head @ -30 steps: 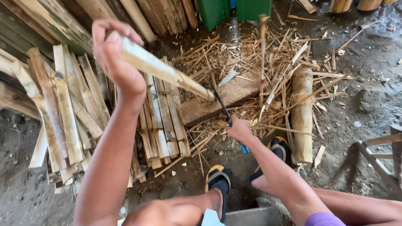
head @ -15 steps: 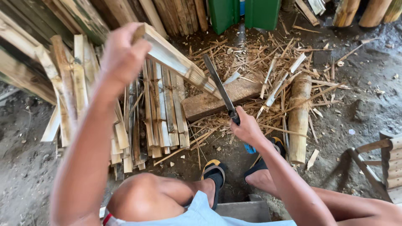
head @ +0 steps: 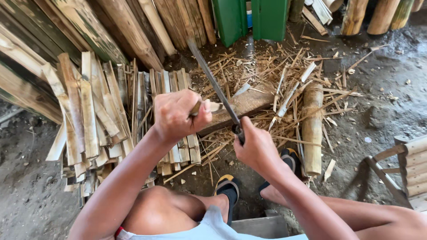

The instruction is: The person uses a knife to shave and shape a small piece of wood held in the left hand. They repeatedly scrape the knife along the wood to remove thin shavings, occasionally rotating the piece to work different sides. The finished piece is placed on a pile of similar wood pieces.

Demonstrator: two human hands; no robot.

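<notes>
My left hand is closed around a pale split wooden slat, of which only a short end shows past the fist. My right hand grips the handle of a long dark blade. The blade slants up and to the left, crossing just right of the slat's end. Both hands hover over a flat wooden block on the ground, amid pale wood shavings. My knees and feet in black and yellow sandals are below.
A pile of split slats lies at the left. Long planks lean at the back. A round log lies to the right of the block. Green containers stand behind, and a wooden chair is at the right edge.
My left hand came down from above the slat pile to just over the block, bringing the slat end-on. The blade swung upright and closer to it.
</notes>
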